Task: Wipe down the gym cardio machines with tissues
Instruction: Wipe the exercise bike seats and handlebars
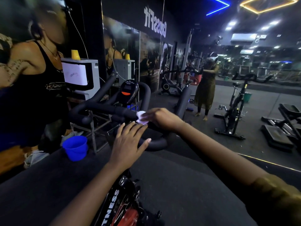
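A black exercise bike stands right in front of me, its padded handlebar [104, 108] looping around a small console [129, 92] with an orange button. My right hand [160, 117] grips a crumpled white tissue [141, 117] and holds it against the handlebar's middle bar. Just below it, my left hand [130, 141] lies flat with straight, spread fingers on the near loop of the handlebar. The bike's frame [123, 207], red and black with white lettering, shows at the bottom.
A blue bucket [75, 148] sits on the floor at the left, near a wall poster and a grey cabinet [84, 75]. A mirror wall ahead reflects me and another bike [234, 111]. Black benches [283, 126] show at the right.
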### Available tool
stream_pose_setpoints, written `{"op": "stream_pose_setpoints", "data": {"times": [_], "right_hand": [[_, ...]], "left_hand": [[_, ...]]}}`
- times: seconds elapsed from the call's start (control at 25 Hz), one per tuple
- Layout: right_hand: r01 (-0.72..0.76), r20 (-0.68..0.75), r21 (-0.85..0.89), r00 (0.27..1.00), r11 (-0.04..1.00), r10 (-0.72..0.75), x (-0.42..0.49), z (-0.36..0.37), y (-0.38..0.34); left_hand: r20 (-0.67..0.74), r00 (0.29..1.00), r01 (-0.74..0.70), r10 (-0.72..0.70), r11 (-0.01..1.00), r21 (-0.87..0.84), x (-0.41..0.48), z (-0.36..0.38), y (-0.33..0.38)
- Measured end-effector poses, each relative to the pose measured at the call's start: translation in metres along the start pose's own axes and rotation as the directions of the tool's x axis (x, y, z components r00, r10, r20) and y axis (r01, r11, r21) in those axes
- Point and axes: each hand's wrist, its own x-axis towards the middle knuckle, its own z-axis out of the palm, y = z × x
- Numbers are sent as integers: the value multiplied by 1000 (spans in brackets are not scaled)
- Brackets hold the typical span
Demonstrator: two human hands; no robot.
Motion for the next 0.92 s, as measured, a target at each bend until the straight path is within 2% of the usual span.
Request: {"op": "stream_pose_setpoints", "data": {"times": [0.12, 0.2, 0.4, 0.48, 0.6, 0.76, 0.92], "right_hand": [[-40, 143, -3, 989, 999, 40, 16, 23, 0], [-98, 186, 26, 978, 995, 92, 1, 23, 9], [63, 68, -13, 996, 998, -62, -56, -7, 20], [19, 14, -5, 1000, 1000, -19, -53, -12, 26], [-133, -41, 101, 990, 986, 138, -17, -1, 29], [-289, 81, 140, 957, 947, 280, -7, 15, 28], [-218, 96, 93, 973, 971, 209, -41, -2, 32]], "left_hand": [[3, 1000, 0, 0, 1000, 0, -2, 0, -1], [-8, 1000, -1, 1, 1000, -15, -2, 0, -1], [-25, 1000, -3, 2, 999, -37, -2, 1, 1], [-28, 1000, 1, -3, 999, -47, -1, 1, 1], [-10, 1000, 4, -4, 999, -44, -1, 0, 1], [15, 1000, 4, -4, 999, -52, -2, -1, 1], [7, 1000, 0, 0, 998, -68, -1, -1, 1]]}}
